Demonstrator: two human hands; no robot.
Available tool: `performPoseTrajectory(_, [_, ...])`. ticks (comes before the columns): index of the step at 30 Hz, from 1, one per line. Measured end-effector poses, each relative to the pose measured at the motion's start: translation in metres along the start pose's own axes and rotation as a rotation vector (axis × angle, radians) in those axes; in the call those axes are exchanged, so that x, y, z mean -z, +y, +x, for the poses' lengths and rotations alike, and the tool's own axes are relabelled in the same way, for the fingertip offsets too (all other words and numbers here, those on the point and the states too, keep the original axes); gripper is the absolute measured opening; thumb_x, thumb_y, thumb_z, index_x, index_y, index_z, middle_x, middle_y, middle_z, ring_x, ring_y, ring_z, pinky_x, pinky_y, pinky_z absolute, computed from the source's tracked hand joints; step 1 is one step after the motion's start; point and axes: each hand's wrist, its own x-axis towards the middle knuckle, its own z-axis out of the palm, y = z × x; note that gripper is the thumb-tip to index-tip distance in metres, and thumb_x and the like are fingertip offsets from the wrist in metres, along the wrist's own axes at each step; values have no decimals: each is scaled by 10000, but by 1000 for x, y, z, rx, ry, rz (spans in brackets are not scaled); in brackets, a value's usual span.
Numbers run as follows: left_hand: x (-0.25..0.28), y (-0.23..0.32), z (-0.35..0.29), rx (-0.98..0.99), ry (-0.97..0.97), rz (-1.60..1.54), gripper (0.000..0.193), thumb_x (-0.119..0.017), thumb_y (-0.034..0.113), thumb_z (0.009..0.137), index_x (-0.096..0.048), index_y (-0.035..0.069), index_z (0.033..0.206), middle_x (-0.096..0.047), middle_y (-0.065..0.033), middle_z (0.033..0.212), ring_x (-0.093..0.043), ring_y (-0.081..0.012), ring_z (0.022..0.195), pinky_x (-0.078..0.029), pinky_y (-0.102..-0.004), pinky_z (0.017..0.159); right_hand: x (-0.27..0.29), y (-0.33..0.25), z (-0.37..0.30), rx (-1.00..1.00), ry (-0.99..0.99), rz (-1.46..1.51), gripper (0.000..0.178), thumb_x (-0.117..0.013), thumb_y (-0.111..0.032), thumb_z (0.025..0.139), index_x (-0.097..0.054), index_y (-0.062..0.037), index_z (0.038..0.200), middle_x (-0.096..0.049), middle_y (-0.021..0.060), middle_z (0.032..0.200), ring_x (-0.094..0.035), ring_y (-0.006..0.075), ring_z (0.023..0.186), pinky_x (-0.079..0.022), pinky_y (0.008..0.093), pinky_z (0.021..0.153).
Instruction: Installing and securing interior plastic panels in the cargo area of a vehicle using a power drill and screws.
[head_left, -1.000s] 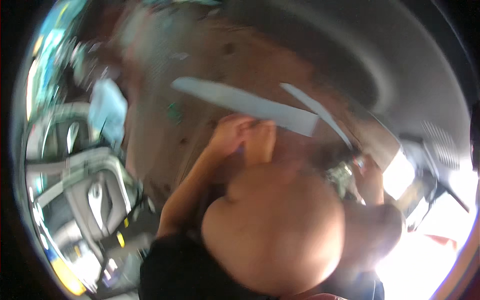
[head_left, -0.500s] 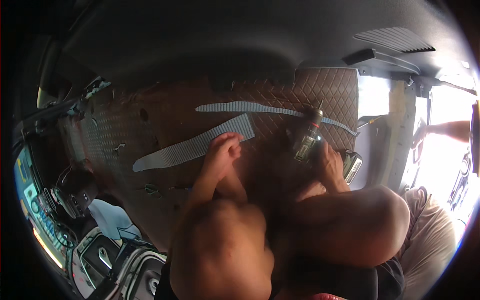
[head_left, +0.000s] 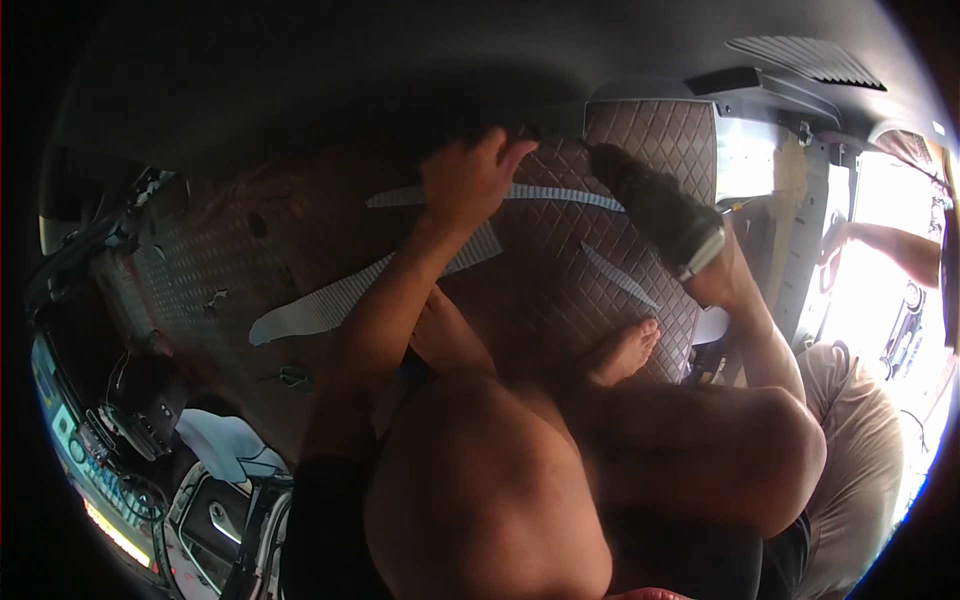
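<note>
A dark cordless drill (head_left: pixel 655 205) is gripped in my right hand (head_left: pixel 715 280), raised over the quilted brown mat (head_left: pixel 560 260). Its bit end points up and left, toward my left hand, and its battery base hides part of my right hand. My left hand (head_left: pixel 465 185) reaches up to the lower edge of the black panel (head_left: pixel 350 100). Its thumb and fingers are bent close together at a small dark spot that I cannot identify. Below it lie a long narrow ribbed grey strip (head_left: pixel 570 197) and a wider ribbed strip (head_left: pixel 310 305), partly behind my left forearm.
Scissors (head_left: pixel 292 376) lie on the brown floor at the left. A small pale ribbed piece (head_left: pixel 618 275) rests on the mat near my bare foot (head_left: pixel 630 350). At the right, another person's arm (head_left: pixel 890 250) shows by the bright door opening. My knees fill the lower middle.
My left hand has risen from the wider strip to the panel edge. My right hand has lifted the drill and tilted it leftward, uncovering the small ribbed piece and my foot.
</note>
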Motion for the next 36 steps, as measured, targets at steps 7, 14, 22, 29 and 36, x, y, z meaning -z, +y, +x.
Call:
performPoseTrajectory(7, [-2,-7,35,-15,-232,-61,390,-636,467,861,-616,110,706,-640,-78,630,-657,-316,626,-512,-436,566,7,-10,52,122,65,73,339,-599,29,716,-612,10,1054,-652,206,1013,-640,382,908,-528,400,773])
performPoseTrajectory(14, [-2,-20,39,-142,-200,-47,306,-617,377,893,-650,112,743,-657,-101,670,-668,-305,667,-537,-432,608,14,-19,64,68,-51,-53,309,-619,27,726,-607,9,1034,-646,201,992,-637,377,897,-527,405,764])
performPoseTrajectory(22, [-13,-25,39,-187,-91,-20,354,-598,385,913,-598,115,684,-603,-67,568,-641,-281,577,-512,-419,554,28,-28,89,-161,-239,-106,423,-658,-67,731,-556,-21,1139,-594,178,1089,-579,347,1039,-483,399,890])
performPoseTrajectory(29, [-13,-27,38,-205,-66,14,330,-601,382,907,-608,118,710,-618,-75,590,-654,-284,611,-529,-431,576,45,-52,109,-328,-268,-107,461,-685,-96,740,-547,-26,1175,-614,159,1093,-608,308,1033,-497,390,882])
performPoseTrajectory(36, [-12,-23,39,-179,-115,32,350,-589,396,912,-600,116,701,-617,-70,594,-656,-291,636,-528,-439,584,53,-81,126,-390,-446,-271,513,-698,-142,772,-533,-18,1241,-616,197,1168,-603,317,1113,-493,378,955])
